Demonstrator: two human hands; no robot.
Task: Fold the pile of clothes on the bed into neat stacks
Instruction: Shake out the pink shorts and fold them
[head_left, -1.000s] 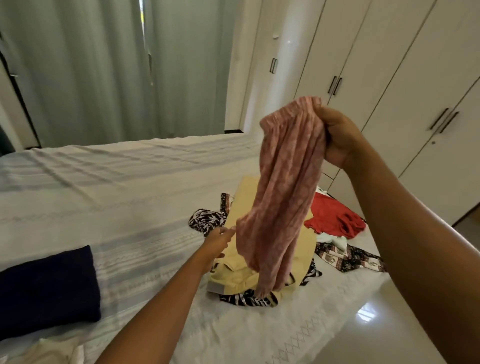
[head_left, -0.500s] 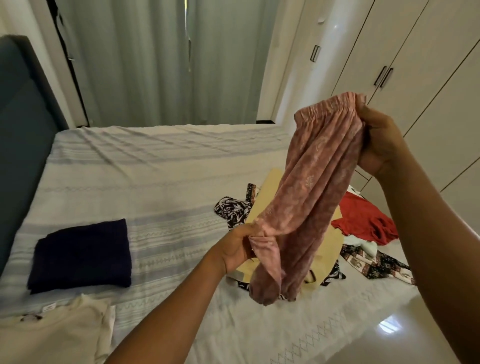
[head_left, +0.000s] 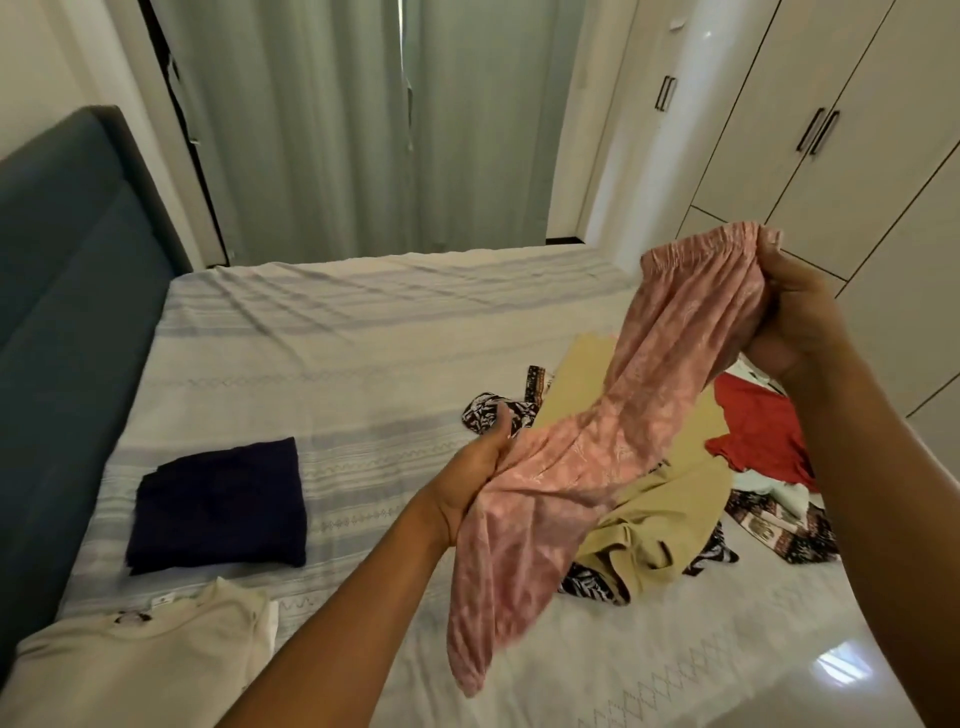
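Step in hand: one item being straightened for folding. Pink garment is held in the air over the bed, above the pile at 3 o'clock. Right hand is clenched on its elastic waistband at 2 o'clock. Left hand grasps the cloth mid-length, at centre. Navy fold lies at 9 o'clock. Next, by my judgement: lay the garment flat on bare sheet, halves aligned, then fold.

Pink garment thin matt cloth w/ faint print; bedsheet woven, wardrobe smooth semi-gloss.

pink patterned garment held aloft, unfolded
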